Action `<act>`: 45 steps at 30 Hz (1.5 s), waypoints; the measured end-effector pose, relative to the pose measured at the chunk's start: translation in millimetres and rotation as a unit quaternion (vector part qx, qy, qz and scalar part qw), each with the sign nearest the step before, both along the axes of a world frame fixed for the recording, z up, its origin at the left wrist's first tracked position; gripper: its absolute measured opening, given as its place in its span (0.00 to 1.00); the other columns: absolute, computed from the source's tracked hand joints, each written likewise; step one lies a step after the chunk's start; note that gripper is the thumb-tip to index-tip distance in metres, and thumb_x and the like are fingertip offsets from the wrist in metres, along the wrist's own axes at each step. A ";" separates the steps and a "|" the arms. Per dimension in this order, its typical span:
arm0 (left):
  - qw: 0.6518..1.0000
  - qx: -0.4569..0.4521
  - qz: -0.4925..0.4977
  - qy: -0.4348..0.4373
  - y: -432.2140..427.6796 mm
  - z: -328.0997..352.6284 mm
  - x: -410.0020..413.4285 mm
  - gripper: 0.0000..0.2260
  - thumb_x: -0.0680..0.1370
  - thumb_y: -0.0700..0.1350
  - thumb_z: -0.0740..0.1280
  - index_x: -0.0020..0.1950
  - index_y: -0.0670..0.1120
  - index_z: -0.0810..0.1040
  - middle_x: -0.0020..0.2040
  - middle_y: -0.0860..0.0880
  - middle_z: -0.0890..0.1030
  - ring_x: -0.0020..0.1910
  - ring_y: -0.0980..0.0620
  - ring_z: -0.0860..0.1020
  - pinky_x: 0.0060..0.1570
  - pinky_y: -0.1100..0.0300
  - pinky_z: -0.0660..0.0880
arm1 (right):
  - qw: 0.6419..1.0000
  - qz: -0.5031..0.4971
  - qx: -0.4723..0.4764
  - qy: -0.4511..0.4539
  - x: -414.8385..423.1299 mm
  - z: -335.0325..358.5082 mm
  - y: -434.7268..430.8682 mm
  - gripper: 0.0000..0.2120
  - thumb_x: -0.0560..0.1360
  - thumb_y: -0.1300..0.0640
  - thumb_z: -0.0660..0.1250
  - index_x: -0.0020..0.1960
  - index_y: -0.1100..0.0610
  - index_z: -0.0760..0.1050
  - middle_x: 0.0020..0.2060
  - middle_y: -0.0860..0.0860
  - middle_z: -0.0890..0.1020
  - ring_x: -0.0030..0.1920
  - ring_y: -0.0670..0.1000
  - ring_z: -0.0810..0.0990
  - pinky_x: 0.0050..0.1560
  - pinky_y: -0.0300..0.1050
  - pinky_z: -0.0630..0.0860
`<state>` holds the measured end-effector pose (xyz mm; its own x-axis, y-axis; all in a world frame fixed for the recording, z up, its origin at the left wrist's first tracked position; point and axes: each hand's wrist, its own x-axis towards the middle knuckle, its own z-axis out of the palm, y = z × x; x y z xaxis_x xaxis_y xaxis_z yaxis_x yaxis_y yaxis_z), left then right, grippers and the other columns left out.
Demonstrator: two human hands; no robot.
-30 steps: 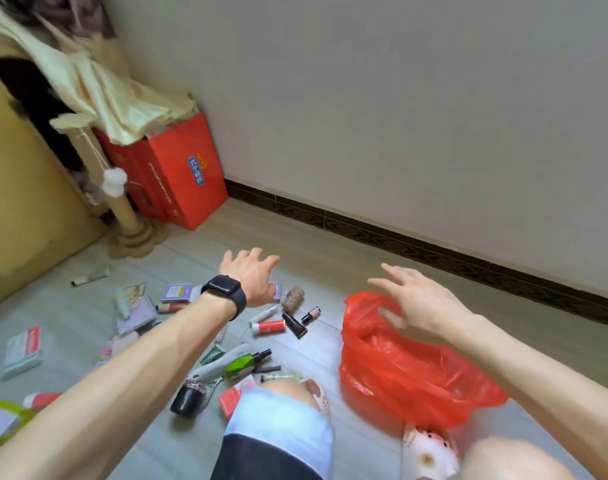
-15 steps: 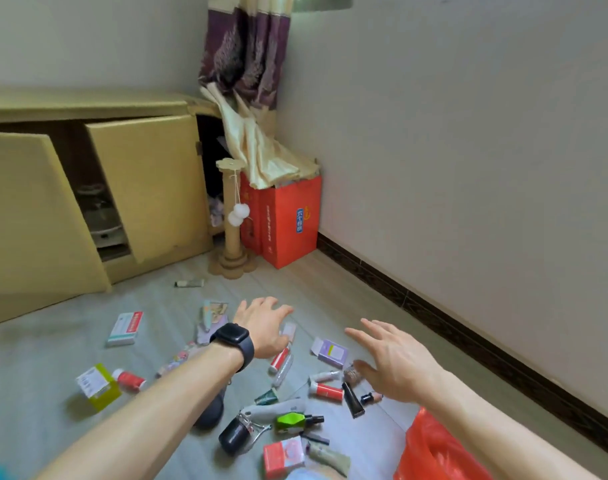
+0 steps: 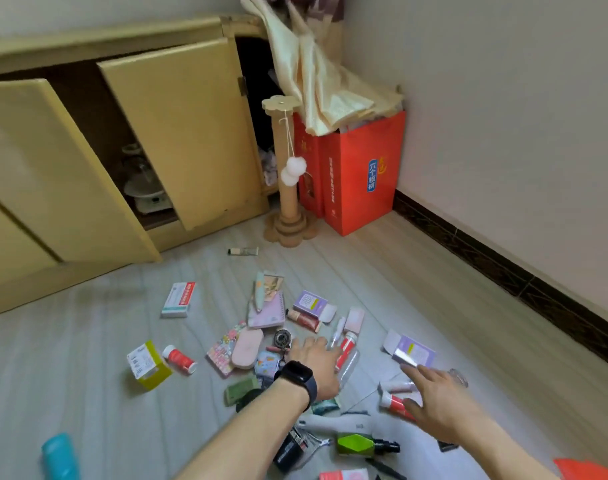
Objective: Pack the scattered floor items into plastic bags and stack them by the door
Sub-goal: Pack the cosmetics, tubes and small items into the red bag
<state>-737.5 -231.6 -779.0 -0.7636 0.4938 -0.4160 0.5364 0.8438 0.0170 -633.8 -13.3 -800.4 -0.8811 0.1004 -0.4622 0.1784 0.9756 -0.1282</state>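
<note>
The left hand (image 3: pixel 318 363), wearing a black watch (image 3: pixel 297 377) at the wrist, is hovering palm down over the middle of the scattered pile on the floor (image 3: pixel 88 341). Its fingers are lying straight and slightly spread, gripping nothing; whether they are touching the items beneath cannot be told. A clear bottle (image 3: pixel 349 370) is lying just to the right of this hand, and a red tube (image 3: pixel 347 344) is lying just past its fingertips. A pink notebook (image 3: pixel 266 310) is lying farther beyond it, and a red pill bottle (image 3: pixel 179 358) and a yellow-green box (image 3: pixel 148 365) are lying well to its left.

The right hand (image 3: pixel 441 403) is also hanging open, palm down, with fingers extended and holding nothing. A red-and-white tube (image 3: pixel 391 403) is lying just to its left beside the thumb, and a purple box (image 3: pixel 413 351) is lying just beyond its fingertips. A green bottle (image 3: pixel 361 443) is lying between the two forearms, nearer the person than either hand.

The orange-red plastic bag (image 3: pixel 586 470) is showing only as a corner, behind and to the right of the right hand, near the forearm. A white-and-red medicine box (image 3: pixel 179 299) is lying well apart, far left of the left hand.
</note>
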 end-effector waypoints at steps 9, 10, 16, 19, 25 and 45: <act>0.989 -0.088 -0.038 -0.112 9.9 -134.1 15.1 0.24 0.75 0.49 0.68 0.69 0.49 0.68 0.65 0.41 0.69 0.63 0.38 0.71 0.61 0.44 0.66 | 0.996 -0.050 0.019 -0.071 -11.7 -134.5 -5.7 0.31 0.80 0.37 0.49 0.78 0.44 0.45 0.79 0.48 0.42 0.77 0.64 0.43 0.70 0.67 0.58; 0.990 -0.087 -0.037 -0.103 10.9 -141.4 17.7 0.22 0.75 0.47 0.68 0.68 0.49 0.67 0.65 0.40 0.68 0.61 0.37 0.71 0.59 0.44 0.68 | 0.996 -0.051 0.025 -0.065 -8.3 -143.2 -7.8 0.29 0.80 0.38 0.50 0.77 0.45 0.47 0.79 0.48 0.41 0.77 0.64 0.44 0.68 0.68 0.62; 0.995 -0.063 -0.029 -0.073 20.7 -156.2 14.9 0.16 0.77 0.39 0.63 0.64 0.47 0.68 0.62 0.42 0.72 0.57 0.38 0.73 0.50 0.44 0.72 | 0.996 -0.045 0.075 -0.027 16.3 -174.0 -18.6 0.12 0.79 0.51 0.62 0.62 0.48 0.67 0.77 0.56 0.46 0.73 0.67 0.52 0.58 0.70 0.69; 0.996 -0.050 -0.038 -0.060 26.1 -148.3 7.3 0.16 0.77 0.39 0.64 0.63 0.47 0.68 0.58 0.44 0.79 0.55 0.41 0.78 0.49 0.49 0.71 | 0.999 -0.046 0.022 -0.007 13.6 -167.0 -11.1 0.15 0.79 0.42 0.60 0.61 0.49 0.68 0.75 0.54 0.53 0.71 0.62 0.58 0.58 0.63 0.72; 0.996 0.062 0.005 -0.070 33.3 -102.7 -7.7 0.17 0.79 0.53 0.65 0.67 0.52 0.70 0.56 0.45 0.81 0.54 0.41 0.79 0.48 0.51 0.74 | 0.970 -0.098 -0.222 -0.004 -1.0 -82.3 22.4 0.10 0.78 0.45 0.65 0.49 0.52 0.70 0.42 0.48 0.81 0.46 0.53 0.80 0.47 0.48 0.74; 0.874 0.111 -0.471 -0.049 303.7 -9.5 244.3 0.17 0.76 0.42 0.65 0.63 0.47 0.65 0.54 0.46 0.80 0.50 0.39 0.80 0.37 0.53 0.66 | 0.793 -0.581 -0.051 0.174 340.0 -2.5 145.5 0.13 0.77 0.41 0.64 0.53 0.50 0.72 0.45 0.51 0.84 0.51 0.58 0.82 0.45 0.49 0.73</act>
<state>-493.2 72.1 -788.5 0.0586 0.9608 -0.2708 0.9778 -0.0005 0.2097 -293.8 132.2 -802.9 -0.2964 0.9160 -0.2703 0.8866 0.1587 -0.4345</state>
